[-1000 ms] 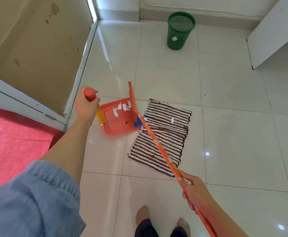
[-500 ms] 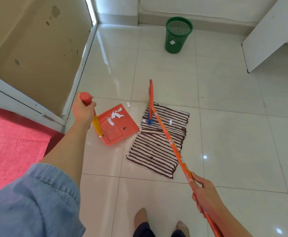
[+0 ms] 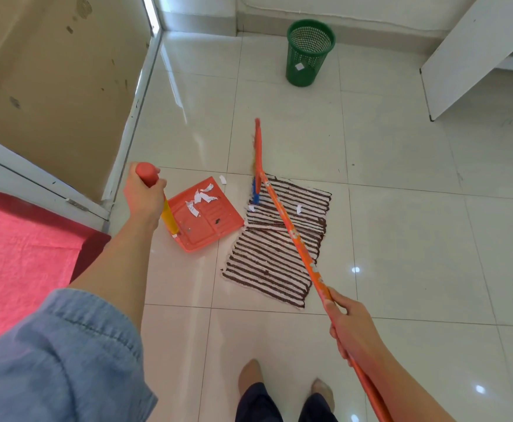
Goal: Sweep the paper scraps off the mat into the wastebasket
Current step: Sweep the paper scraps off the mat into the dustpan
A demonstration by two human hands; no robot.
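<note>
Looking down from my head camera, my left hand [image 3: 144, 196], left of centre in the frame, is curled tight around the red top of the dustpan's handle [image 3: 147, 173]. The orange dustpan [image 3: 209, 226] sits on the tiled floor [image 3: 401, 223] with its right corner just beside the left edge of the striped mat [image 3: 267, 260]. Several white paper scraps [image 3: 202, 197] lie in the upper part of the pan. One more scrap [image 3: 222, 179] lies on the tile just above the pan. My right hand [image 3: 351, 324], lower right, grips the orange broom handle [image 3: 291, 236], which slants up and left across the mat. The broom head [image 3: 258, 147] stands at the mat's upper left corner, its blue bristles [image 3: 255, 194] touching the mat and its far end reaching over bare tile. A small scrap on the mat [image 3: 299, 209] lies to the right of the handle, and another bit [image 3: 251, 208] lies just below the bristles. The mat has a ruck across its middle. The green wastebasket [image 3: 308, 53] stands upright at the top of the frame near the wall, well apart from the mat, with a white piece showing through its mesh. A red carpet [image 3: 20, 254] fills the left edge, and my blue sleeve [image 3: 57, 360] fills the lower left.
</note>
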